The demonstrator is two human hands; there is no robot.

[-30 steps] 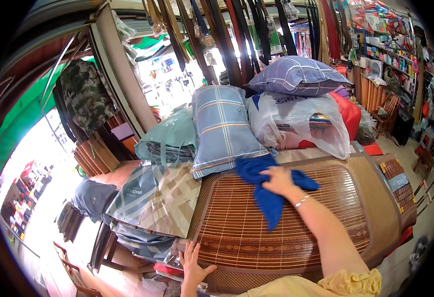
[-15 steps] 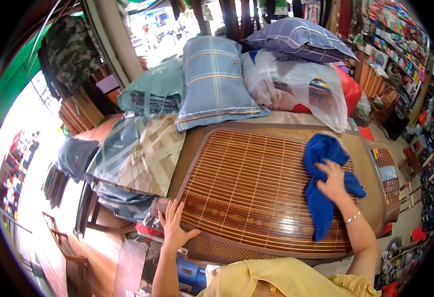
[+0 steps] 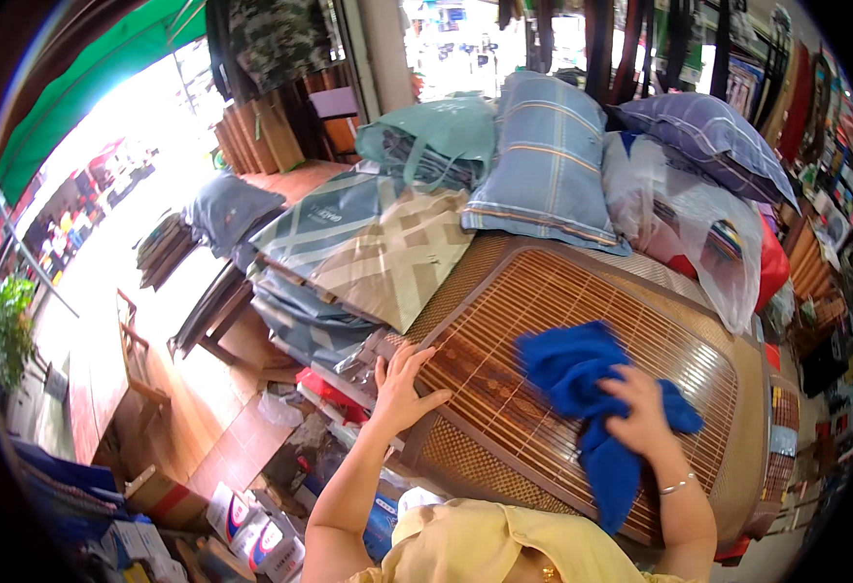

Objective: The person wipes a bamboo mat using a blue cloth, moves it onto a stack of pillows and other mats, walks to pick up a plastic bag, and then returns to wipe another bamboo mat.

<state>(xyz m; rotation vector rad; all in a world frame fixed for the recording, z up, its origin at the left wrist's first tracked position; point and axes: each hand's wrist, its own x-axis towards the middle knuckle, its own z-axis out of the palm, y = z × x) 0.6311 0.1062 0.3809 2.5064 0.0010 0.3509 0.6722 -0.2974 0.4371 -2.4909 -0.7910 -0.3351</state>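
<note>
Green leaves of a potted plant (image 3: 8, 325) show at the far left, come into view since half a second ago as the view swung leftward; white boxes (image 3: 256, 534) at the lower left have come in with it. Next stands a wooden chair (image 3: 139, 364), then a dark grey pillow (image 3: 232, 206) and a large checked bag (image 3: 368, 238) lying on folded bags.

Just beside that bag, the left hand (image 3: 404, 391) rests at the near left corner of the brown slatted mat (image 3: 543, 282), fingers spread and holding nothing, as in both earlier frames. Behind the mat a teal bag (image 3: 426, 136) leans by an upright blue pillow (image 3: 548, 160).

Farther right, the blue cloth (image 3: 577, 364) lies bunched on the mat, over its near middle and right part, one end trailing toward the front edge. Half a second ago it was at the mat's right end; a second ago, by the blue pillow. The right hand (image 3: 635, 413) lies on top of it, fingers apart and slightly bent; whether they grip it I cannot tell. A purple checked pillow (image 3: 708, 131) sits on a clear plastic bag (image 3: 630, 194) behind the mat's right side.
</note>
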